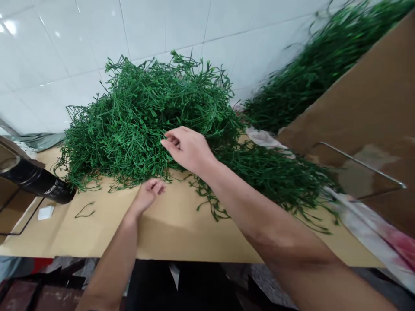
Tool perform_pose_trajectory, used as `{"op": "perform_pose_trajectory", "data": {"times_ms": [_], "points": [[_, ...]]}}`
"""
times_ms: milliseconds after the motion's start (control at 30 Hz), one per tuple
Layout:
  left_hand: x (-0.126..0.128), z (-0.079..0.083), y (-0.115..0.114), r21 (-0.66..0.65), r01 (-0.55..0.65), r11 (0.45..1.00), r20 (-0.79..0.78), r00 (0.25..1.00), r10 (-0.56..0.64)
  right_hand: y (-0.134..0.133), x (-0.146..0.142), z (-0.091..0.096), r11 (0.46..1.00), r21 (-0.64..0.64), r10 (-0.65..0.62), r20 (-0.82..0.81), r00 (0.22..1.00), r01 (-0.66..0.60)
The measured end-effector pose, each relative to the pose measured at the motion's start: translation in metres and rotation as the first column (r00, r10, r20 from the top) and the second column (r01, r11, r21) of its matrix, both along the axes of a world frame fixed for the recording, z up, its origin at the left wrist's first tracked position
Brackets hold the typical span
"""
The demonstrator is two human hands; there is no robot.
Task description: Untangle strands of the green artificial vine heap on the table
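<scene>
A large heap of thin green plastic-looking stems point(129, 125) with small budded tips lies against the wall. At its front edge, my right hand point(189, 149) reaches in with fingers bent. A small gap shows between its thumb and fingertip, and I see no stem in it. Lower and to the left, my left hand point(151, 192) is above the brown cardboard sheet point(181, 235) with its fingers curled in. Whatever it may hold is hidden. To the right of my right forearm spreads a flatter bunch of green stems point(272, 177). One loose stem point(84, 210) lies at the left.
A black vacuum flask point(39, 179) leans at the left beside a small white piece point(46, 212). On the right stands a cardboard box panel point(366, 103) with a metal wire handle point(359, 165); more green stems point(311, 73) lie behind it. White tiles point(162, 26) cover the wall.
</scene>
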State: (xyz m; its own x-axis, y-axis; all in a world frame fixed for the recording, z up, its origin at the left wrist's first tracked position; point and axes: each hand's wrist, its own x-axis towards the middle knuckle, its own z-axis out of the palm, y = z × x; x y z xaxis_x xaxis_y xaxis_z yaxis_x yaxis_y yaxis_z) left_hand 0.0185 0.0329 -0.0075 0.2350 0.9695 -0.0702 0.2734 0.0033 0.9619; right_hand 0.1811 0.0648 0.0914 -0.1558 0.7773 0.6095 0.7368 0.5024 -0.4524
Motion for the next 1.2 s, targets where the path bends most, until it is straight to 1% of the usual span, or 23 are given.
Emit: {"op": "perform_pose_trajectory", "data": {"times_ms": [33, 67, 133, 233, 333, 400, 467, 533, 633, 700, 733, 767, 800, 833, 900, 933, 967, 1000, 1067, 1133, 1200], "points": [[0.003, -0.011, 0.003, -0.016, -0.020, 1.000, -0.070, 0.997, 0.019, 0.006, -0.012, 0.007, 1.000, -0.013, 0.015, 0.017, 1.000, -0.015], [0.005, -0.019, 0.004, -0.030, -0.015, 0.999, -0.128, 0.992, 0.011, 0.013, -0.024, 0.014, 1.000, -0.023, 0.017, 0.041, 0.999, -0.016], [0.003, -0.029, 0.006, -0.034, 0.007, 0.999, -0.175, 0.984, -0.013, 0.026, -0.046, 0.023, 0.999, -0.033, -0.001, 0.098, 0.995, 0.004], [-0.001, -0.030, 0.008, -0.044, -0.010, 0.999, -0.141, 0.990, 0.004, 0.041, -0.073, 0.025, 0.999, -0.038, -0.015, 0.197, 0.980, 0.023], [-0.003, -0.027, 0.010, -0.046, -0.008, 0.999, -0.140, 0.990, 0.002, 0.047, -0.085, 0.013, 0.999, -0.043, 0.021, 0.262, 0.965, -0.010], [-0.002, -0.027, 0.011, -0.039, 0.012, 0.999, -0.149, 0.989, -0.018, 0.047, -0.082, 0.001, 0.999, -0.035, 0.044, 0.247, 0.968, -0.036], [-0.001, -0.027, 0.011, -0.034, 0.022, 0.999, -0.142, 0.989, -0.026, 0.044, -0.073, -0.009, 0.998, -0.022, 0.056, 0.194, 0.979, -0.053], [-0.001, -0.028, 0.013, -0.037, 0.014, 0.999, -0.112, 0.993, -0.018, 0.041, -0.061, -0.013, 0.998, -0.015, 0.065, 0.129, 0.990, -0.064], [-0.001, -0.031, 0.017, -0.048, -0.024, 0.999, -0.047, 0.999, 0.022, 0.033, -0.043, -0.009, 0.996, 0.006, 0.086, 0.029, 0.996, -0.086], [-0.003, -0.035, 0.020, -0.030, -0.068, 0.997, -0.034, 0.997, 0.067, 0.027, -0.035, -0.005, 0.994, 0.008, 0.106, -0.050, 0.993, -0.105], [-0.004, -0.037, 0.021, 0.009, -0.105, 0.994, -0.046, 0.993, 0.106, 0.023, -0.032, -0.003, 0.993, -0.001, 0.115, -0.091, 0.989, -0.115], [-0.005, -0.039, 0.021, 0.079, -0.148, 0.986, -0.074, 0.985, 0.154, 0.020, -0.030, -0.003, 0.992, -0.013, 0.121, -0.128, 0.984, -0.124], [-0.007, -0.040, 0.020, 0.177, -0.191, 0.965, -0.116, 0.970, 0.213, 0.016, -0.028, -0.004, 0.991, -0.023, 0.127, -0.157, 0.979, -0.132], [-0.008, -0.040, 0.018, 0.288, -0.229, 0.930, -0.165, 0.945, 0.284, 0.012, -0.026, -0.006, 0.990, -0.029, 0.132, -0.180, 0.975, -0.139], [-0.008, -0.036, 0.012, 0.475, -0.258, 0.841, -0.272, 0.866, 0.419, 0.005, -0.023, -0.012, 0.986, -0.041, 0.147, -0.225, 0.963, -0.161], [-0.007, -0.033, 0.010, 0.528, -0.256, 0.810, -0.324, 0.821, 0.470, 0.001, -0.022, -0.016, 0.983, -0.057, 0.157, -0.255, 0.954, -0.177], [-0.006, -0.029, 0.008, 0.553, -0.244, 0.797, -0.377, 0.779, 0.500, -0.002, -0.021, -0.019, 0.978, -0.080, 0.163, -0.292, 0.942, -0.194], [-0.004, -0.025, 0.008, 0.558, -0.226, 0.799, -0.431, 0.744, 0.511, -0.005, -0.020, -0.022, 0.972, -0.105, 0.164, -0.328, 0.930, -0.208], [-0.001, -0.018, 0.012, 0.534, -0.171, 0.828, -0.540, 0.685, 0.490, -0.011, -0.018, -0.026, 0.968, -0.134, 0.149, -0.379, 0.913, -0.213], [0.001, -0.014, 0.024, 0.501, -0.114, 0.858, -0.627, 0.636, 0.450, -0.016, -0.017, -0.029, 0.973, -0.107, 0.145, -0.397, 0.906, -0.203], [0.000, -0.013, 0.041, 0.488, -0.069, 0.870, -0.670, 0.609, 0.425, -0.020, -0.015, -0.031, 0.977, -0.065, 0.162, -0.392, 0.905, -0.203]]}}
